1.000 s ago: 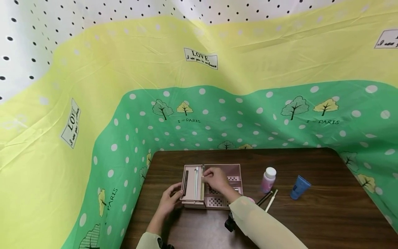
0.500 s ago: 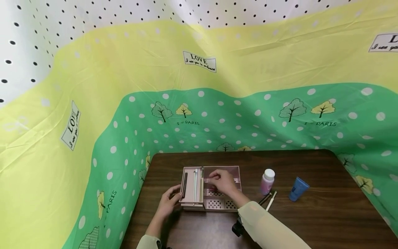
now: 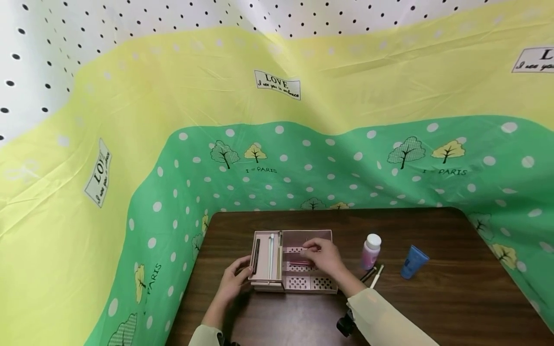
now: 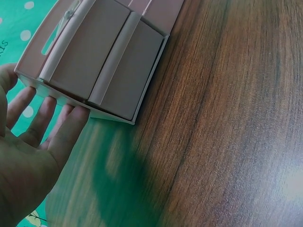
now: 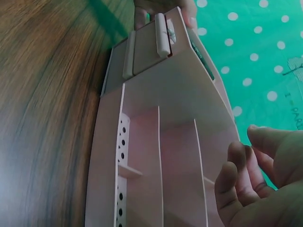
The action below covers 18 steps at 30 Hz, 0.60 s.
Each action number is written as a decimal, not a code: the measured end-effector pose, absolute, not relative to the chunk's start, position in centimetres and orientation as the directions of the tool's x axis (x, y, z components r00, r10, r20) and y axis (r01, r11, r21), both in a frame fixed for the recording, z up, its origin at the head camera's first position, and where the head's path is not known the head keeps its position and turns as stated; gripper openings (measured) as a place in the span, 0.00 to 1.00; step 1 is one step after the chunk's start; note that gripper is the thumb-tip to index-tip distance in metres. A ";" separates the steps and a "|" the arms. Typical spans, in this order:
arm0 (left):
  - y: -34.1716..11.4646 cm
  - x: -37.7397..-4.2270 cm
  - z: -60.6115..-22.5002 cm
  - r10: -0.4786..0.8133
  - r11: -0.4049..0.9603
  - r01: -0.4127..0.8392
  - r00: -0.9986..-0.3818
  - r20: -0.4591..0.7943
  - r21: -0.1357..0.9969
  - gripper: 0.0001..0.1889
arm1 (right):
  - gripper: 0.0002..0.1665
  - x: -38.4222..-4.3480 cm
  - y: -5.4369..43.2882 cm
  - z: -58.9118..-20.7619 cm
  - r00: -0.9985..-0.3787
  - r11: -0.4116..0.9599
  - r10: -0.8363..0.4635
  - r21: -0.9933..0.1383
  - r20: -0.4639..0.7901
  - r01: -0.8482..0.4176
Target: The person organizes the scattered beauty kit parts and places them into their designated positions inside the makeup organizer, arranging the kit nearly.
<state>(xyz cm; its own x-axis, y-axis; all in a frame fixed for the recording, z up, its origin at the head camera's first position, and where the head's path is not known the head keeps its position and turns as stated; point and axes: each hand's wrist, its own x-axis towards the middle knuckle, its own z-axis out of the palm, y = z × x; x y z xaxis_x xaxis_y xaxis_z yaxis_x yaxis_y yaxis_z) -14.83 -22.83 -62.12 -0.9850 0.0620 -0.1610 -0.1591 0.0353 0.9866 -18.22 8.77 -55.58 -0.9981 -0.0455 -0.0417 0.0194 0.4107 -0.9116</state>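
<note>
I have the left hand [image 3: 232, 279] set against the near side of the pink organizer [image 3: 298, 236]. Through the left wrist camera I see its fingers spread and fairly straight, their tips touching the organizer's side wall. The right hand [image 3: 324, 255] hovers over the organizer's lower section, its fingers loosely bent and thumb tip close to them; I make out no item in its grasp.

The organizer stands between the two hands, running from the left fingertips to beneath the right hand. Just beside the left hand is its raised tray [image 3: 264, 250], where I see a dark pencil [image 3: 256, 256] along the edge closest to that hand, pale brushes [image 3: 271, 256] in the middle, and more slim sticks [image 3: 279, 259] along the edge toward the right hand. Below the tray I see drawer fronts [image 4: 90, 49] with long strip handles, just beside the left fingers.

Under the right fingertips lie dividers and perforated walls, with a thin pink-red item [image 3: 300, 263] in one compartment. Beyond the right hand, on its outer side, I have a bottle [image 3: 371, 252] with a white cap, upright, and farther out a blue tube [image 3: 414, 262]. Nearer the right wrist, a dark stick [image 3: 368, 275] and a white stick [image 3: 377, 277] lie on the brown tabletop [image 3: 459, 288].
</note>
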 end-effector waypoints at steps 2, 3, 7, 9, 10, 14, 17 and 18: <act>-22.8 -14.8 -62.1 0.061 0.036 -0.159 -0.985 -0.161 0.987 0.25 | 0.11 -18.0 9.3 -55.5 -0.998 0.411 -0.033 -0.911 -0.054 0.036; -22.7 -14.8 -62.1 0.056 0.034 -0.164 -0.985 -0.166 0.986 0.25 | 0.10 -17.9 9.5 -55.4 -0.998 0.409 -0.030 -0.912 -0.056 0.039; -22.9 -14.7 -62.1 0.058 0.045 -0.165 -0.984 -0.168 0.985 0.26 | 0.09 -17.6 10.2 -55.5 -0.998 0.371 -0.034 -0.928 -0.060 0.043; -23.0 -14.8 -62.2 0.062 0.045 -0.168 -0.983 -0.170 0.985 0.26 | 0.09 -17.4 10.6 -55.5 -0.998 0.342 -0.035 -0.939 -0.056 0.040; -23.0 -14.8 -62.2 0.063 0.045 -0.169 -0.983 -0.171 0.985 0.26 | 0.09 -17.3 10.8 -55.5 -0.998 0.335 -0.033 -0.941 -0.053 0.039; -22.9 -14.8 -62.2 0.064 0.047 -0.162 -0.984 -0.165 0.986 0.26 | 0.09 -16.9 11.7 -55.6 -0.999 0.344 -0.015 -0.938 -0.052 0.043; -22.8 -14.8 -62.2 0.063 0.046 -0.154 -0.986 -0.157 0.987 0.26 | 0.11 -16.7 12.4 -55.6 -0.998 0.358 -0.003 -0.932 -0.060 0.055; -22.8 -14.8 -62.2 0.062 0.046 -0.150 -0.986 -0.152 0.988 0.26 | 0.11 -16.6 12.6 -55.6 -0.998 0.362 -0.001 -0.931 -0.058 0.054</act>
<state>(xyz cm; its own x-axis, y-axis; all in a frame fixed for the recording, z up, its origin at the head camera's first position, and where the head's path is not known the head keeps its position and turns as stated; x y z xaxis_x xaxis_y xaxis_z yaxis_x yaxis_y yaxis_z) -14.81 -22.79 -62.23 -0.9864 0.0624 -0.1523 -0.1495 0.0463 0.9877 -16.61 12.64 -55.58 -0.9983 -0.0007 -0.0577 0.0535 0.3618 -0.9307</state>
